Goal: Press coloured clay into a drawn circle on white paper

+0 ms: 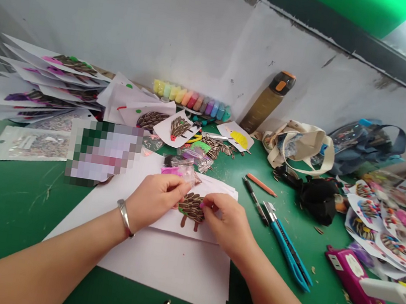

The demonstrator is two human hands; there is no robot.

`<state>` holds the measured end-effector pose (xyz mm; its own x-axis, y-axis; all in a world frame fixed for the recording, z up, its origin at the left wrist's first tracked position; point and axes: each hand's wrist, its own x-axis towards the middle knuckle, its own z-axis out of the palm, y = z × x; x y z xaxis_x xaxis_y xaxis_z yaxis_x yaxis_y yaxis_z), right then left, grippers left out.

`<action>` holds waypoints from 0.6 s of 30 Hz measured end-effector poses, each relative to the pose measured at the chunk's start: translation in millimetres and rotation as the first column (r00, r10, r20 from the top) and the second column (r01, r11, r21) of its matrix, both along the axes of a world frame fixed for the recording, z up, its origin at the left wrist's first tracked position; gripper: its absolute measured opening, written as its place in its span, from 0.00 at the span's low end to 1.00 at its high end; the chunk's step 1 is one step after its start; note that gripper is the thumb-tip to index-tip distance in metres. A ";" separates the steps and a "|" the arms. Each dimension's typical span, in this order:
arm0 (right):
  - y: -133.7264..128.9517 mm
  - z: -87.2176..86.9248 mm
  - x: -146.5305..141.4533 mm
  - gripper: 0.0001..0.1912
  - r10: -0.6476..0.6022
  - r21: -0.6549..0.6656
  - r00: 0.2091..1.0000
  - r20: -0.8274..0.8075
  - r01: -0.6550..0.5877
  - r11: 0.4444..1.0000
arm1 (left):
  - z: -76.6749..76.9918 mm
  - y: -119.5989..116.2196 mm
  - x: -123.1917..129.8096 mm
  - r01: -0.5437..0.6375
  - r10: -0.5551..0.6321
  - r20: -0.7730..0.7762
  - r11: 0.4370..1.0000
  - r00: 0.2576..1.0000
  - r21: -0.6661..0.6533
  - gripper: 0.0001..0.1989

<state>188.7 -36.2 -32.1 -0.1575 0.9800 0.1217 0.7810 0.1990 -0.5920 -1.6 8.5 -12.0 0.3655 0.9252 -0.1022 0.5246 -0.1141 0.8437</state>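
Left grip (155, 202) pinched the card (165, 221) beside the seed hedgehog (191, 210); right grip (228, 223) pinched its edge; hard pressure could dislodge seeds (188, 203).

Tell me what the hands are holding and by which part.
The right hand has its fingertips on the edge of a sunflower-seed hedgehog on white paper; the left hand pinches beside it. What it grips cannot be told.

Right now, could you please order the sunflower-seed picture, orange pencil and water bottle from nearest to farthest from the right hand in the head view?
1. Sunflower-seed picture: touched, just left of the hand.
2. Orange pencil: ahead, on the green tabletop.
3. Water bottle: farthest, upright by the wall.
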 end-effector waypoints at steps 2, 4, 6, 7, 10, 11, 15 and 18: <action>-0.3 0.2 -0.6 0.07 0.014 0.024 1.000 0.016 -0.015 1.000 | 0.0 -0.2 0.0 0.000 0.000 -0.004 1.000 1.000 0.006 0.20; -1.0 -0.3 -0.5 0.07 0.029 0.053 0.999 0.018 -0.030 0.998 | 0.0 -0.5 -0.1 -0.003 0.003 -0.003 1.000 1.000 0.000 0.20; -1.7 -1.5 0.0 0.08 0.040 0.065 0.999 0.008 -0.040 0.997 | -0.2 -0.8 0.0 -0.008 0.008 0.000 1.000 1.000 -0.008 0.20; -2.0 -2.1 0.3 0.08 0.044 0.067 0.999 0.001 -0.044 0.997 | -0.4 -0.9 0.0 -0.008 0.008 0.001 1.000 1.000 -0.008 0.20; -2.2 -3.8 0.8 0.09 0.043 0.067 0.999 -0.015 -0.042 0.997 | -0.9 -1.0 -0.2 0.003 -0.002 -0.026 1.000 1.000 0.031 0.20; -2.2 -4.1 0.9 0.09 0.033 0.069 0.999 -0.019 -0.032 0.997 | -0.9 -1.0 -0.5 0.011 -0.008 -0.049 0.998 0.999 0.058 0.20; -2.0 -4.4 1.4 0.06 -0.036 0.075 0.999 -0.031 0.038 0.996 | 0.2 -0.7 -3.3 0.067 -0.032 -0.186 0.980 0.982 0.185 0.19; -2.9 -3.5 1.7 0.07 -0.043 0.076 0.999 -0.020 0.044 0.996 | 0.6 -0.8 -6.1 0.130 -0.045 -0.298 0.953 0.954 0.273 0.17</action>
<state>190.4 -39.1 -35.6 -0.1118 0.9736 0.1991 0.7791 0.2102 -0.5906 -7.8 7.7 -11.4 0.4411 0.8961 0.0504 0.7147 -0.3846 0.5842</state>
